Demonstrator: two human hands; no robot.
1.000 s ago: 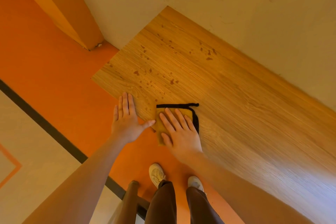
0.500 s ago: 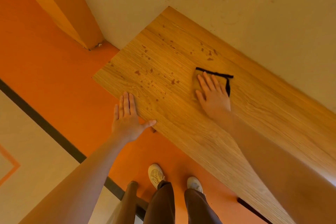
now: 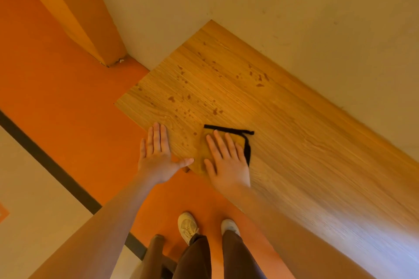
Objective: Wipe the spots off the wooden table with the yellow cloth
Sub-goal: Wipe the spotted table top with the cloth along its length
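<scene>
The right hand [image 3: 227, 163] lies flat on the cloth [image 3: 200, 161], fingers straight and spread, pressing it onto the desk [image 3: 294, 142] at the near edge. The cloth is yellow with a black trim (the trim shows along its far and right sides), and its near left corner hangs a little over the desk's edge. The left hand [image 3: 156, 154] rests flat just beside it, fingers straight and together, thumb stretched toward the cloth; its fingers lie on the desk's edge while the palm hangs over the orange floor [image 3: 68, 75]. Dark spots [image 3: 188, 106] are scattered across the desk beyond both hands, toward its left end, with a further cluster near the wall [image 3: 294, 7]. Below, two pale shoes [image 3: 187, 225] and dark trousers stand on the floor.
</scene>
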